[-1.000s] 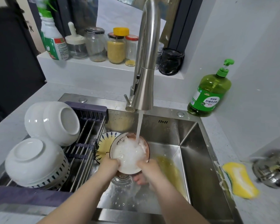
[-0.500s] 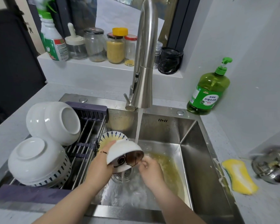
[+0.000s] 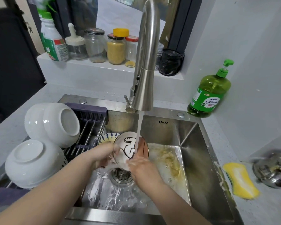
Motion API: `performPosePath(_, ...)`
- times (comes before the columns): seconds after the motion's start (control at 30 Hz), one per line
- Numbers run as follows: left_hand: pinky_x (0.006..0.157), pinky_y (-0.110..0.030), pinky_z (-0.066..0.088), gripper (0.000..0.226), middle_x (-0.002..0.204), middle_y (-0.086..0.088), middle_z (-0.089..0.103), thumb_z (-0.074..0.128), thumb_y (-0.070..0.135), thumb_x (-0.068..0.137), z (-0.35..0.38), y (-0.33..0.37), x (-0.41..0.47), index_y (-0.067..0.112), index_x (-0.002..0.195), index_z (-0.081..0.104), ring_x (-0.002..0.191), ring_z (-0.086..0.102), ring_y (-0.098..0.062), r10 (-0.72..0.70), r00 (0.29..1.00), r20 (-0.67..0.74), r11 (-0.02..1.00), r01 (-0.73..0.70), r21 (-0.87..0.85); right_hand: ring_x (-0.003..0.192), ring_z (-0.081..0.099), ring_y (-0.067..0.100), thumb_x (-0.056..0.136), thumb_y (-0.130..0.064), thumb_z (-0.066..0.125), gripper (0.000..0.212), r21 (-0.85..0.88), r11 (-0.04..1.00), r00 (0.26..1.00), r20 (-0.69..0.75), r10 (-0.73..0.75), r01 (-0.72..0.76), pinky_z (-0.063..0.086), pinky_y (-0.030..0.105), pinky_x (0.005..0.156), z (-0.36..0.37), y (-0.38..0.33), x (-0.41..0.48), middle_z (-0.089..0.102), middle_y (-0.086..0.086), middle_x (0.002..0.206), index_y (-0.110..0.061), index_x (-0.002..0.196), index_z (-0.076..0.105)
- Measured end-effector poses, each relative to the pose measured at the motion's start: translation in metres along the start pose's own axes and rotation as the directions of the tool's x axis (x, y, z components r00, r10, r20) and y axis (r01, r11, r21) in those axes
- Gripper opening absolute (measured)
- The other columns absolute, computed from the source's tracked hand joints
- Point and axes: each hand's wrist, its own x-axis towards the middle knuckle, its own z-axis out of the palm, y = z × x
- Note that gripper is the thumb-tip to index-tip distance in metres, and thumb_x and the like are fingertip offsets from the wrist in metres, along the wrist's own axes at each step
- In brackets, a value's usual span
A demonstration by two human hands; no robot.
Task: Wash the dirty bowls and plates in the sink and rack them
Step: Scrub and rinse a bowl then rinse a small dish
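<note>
The small bowl (image 3: 131,149), white inside with a dark cartoon outline and a brown patch, is held over the drain (image 3: 122,174), tilted so its inside faces up and back toward the tap, and the stream from the faucet (image 3: 144,82) lands on its inner wall. It looks like glazed ceramic: stiff, fairly light for its size, breakable if knocked against steel, and now wet and probably slick, so I would judge the safe hold to be across the rim, thumb inside and fingers under the outer wall, rather than a flat palm on the glaze. The left hand (image 3: 104,154) is closed on the bowl's left rim, fingers curled behind it. The right hand (image 3: 142,168) presses against the lower right edge, fingers together; water blur hides whether it grips or only rubs. Just behind the bowl a blue-striped plate (image 3: 108,137) with a yellow centre leans at the sink's left side, seemingly still to be washed. Yellowish residue lies on the floor of the sink (image 3: 193,159) to the right. On the rack (image 3: 88,125) to the left, white bowls (image 3: 55,124) already rest upside down. A sponge (image 3: 240,180) lies on the counter to the right, a green soap bottle (image 3: 209,95) behind it.
</note>
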Motion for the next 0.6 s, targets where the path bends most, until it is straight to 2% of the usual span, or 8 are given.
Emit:
performPosePath(0.03,0.044,-0.021,0.040,0.006,0.063,-0.007,0.044,0.051,0.003,0.069,0.008,0.000,0.000,0.004,0.068,0.046,0.052,0.042,-0.016,0.022,1.000,0.002,0.999,-0.022,-0.037,0.109,0.055,0.024,0.095,-0.004,0.039,0.026,0.043,0.997,0.998,-0.017,0.060,-0.059,0.038,0.033,0.104,-0.001,-0.004,0.004,0.060,0.013,0.118,-0.003,0.113,0.057)
performPosePath(0.1,0.041,-0.018,0.036,0.015,0.059,-0.006,0.045,0.042,0.001,0.080,0.029,-0.004,0.001,0.005,0.067,0.046,0.046,0.043,-0.013,0.099,0.994,-0.044,0.984,-0.104,-0.142,0.106,0.056,0.024,0.097,-0.012,0.035,0.027,0.132,0.973,0.979,-0.058,0.197,-0.188,0.042,0.034,0.089,-0.007,-0.015,0.013,0.060,0.010,0.116,-0.007,0.114,0.056)
performPosePath(0.17,0.039,-0.017,0.032,0.023,0.052,-0.004,0.042,0.040,-0.003,0.080,0.041,-0.005,0.005,0.009,0.060,0.041,0.039,0.041,-0.012,0.129,0.977,-0.169,0.960,-0.166,-0.224,0.112,0.053,0.025,0.097,-0.013,0.034,0.030,0.163,0.961,0.968,-0.082,0.238,-0.222,0.040,0.034,0.088,-0.014,-0.020,0.017,0.056,0.009,0.123,-0.008,0.119,0.054)
performPosePath(0.2,0.040,-0.018,0.032,0.024,0.053,-0.005,0.041,0.040,-0.003,0.079,0.039,-0.006,0.009,0.010,0.059,0.040,0.042,0.041,-0.015,0.114,0.973,-0.201,0.956,-0.162,-0.245,0.115,0.052,0.026,0.097,-0.014,0.034,0.032,0.134,0.975,0.978,-0.087,0.191,-0.178,0.040,0.034,0.089,-0.019,-0.019,0.017,0.055,0.008,0.126,-0.009,0.123,0.052)
performPosePath(0.33,0.047,-0.022,0.052,0.009,0.079,-0.018,0.056,0.040,-0.003,0.079,0.012,-0.006,0.018,0.002,0.080,0.047,0.064,0.056,-0.026,0.079,0.988,-0.135,0.959,-0.112,-0.261,0.121,0.048,0.025,0.093,-0.009,0.047,0.042,-0.005,1.000,1.000,-0.019,0.007,-0.007,0.035,0.036,0.102,-0.024,0.010,0.012,0.058,0.008,0.126,-0.017,0.135,0.047)
performPosePath(0.4,0.045,-0.020,0.051,0.010,0.072,-0.015,0.056,0.041,-0.003,0.079,0.014,-0.009,0.017,0.002,0.073,0.047,0.060,0.057,-0.022,0.104,0.989,-0.107,0.946,-0.131,-0.297,0.117,0.051,0.026,0.094,-0.008,0.047,0.037,-0.020,0.999,0.999,-0.010,0.047,-0.047,0.035,0.036,0.101,-0.023,0.007,0.014,0.059,0.010,0.122,-0.014,0.130,0.051)
performPosePath(0.5,0.040,-0.016,0.042,0.016,0.051,-0.005,0.050,0.048,-0.001,0.073,0.038,-0.019,0.011,0.004,0.058,0.047,0.041,0.051,-0.011,0.167,0.979,-0.118,0.897,-0.200,-0.394,0.112,0.052,0.030,0.097,-0.008,0.033,0.031,0.025,0.982,0.982,-0.020,0.190,-0.190,0.034,0.041,0.099,-0.013,-0.015,0.022,0.058,0.017,0.119,-0.003,0.121,0.053)
performPosePath(0.6,0.047,-0.022,0.039,0.026,0.048,-0.003,0.044,0.041,-0.002,0.080,0.034,-0.028,0.011,0.008,0.056,0.043,0.048,0.045,-0.016,0.127,0.985,-0.116,0.891,-0.165,-0.423,0.107,0.055,0.031,0.097,-0.015,0.032,0.032,0.070,0.986,0.988,-0.016,0.155,-0.153,0.036,0.039,0.092,-0.012,-0.018,0.019,0.059,0.015,0.118,-0.005,0.120,0.053)
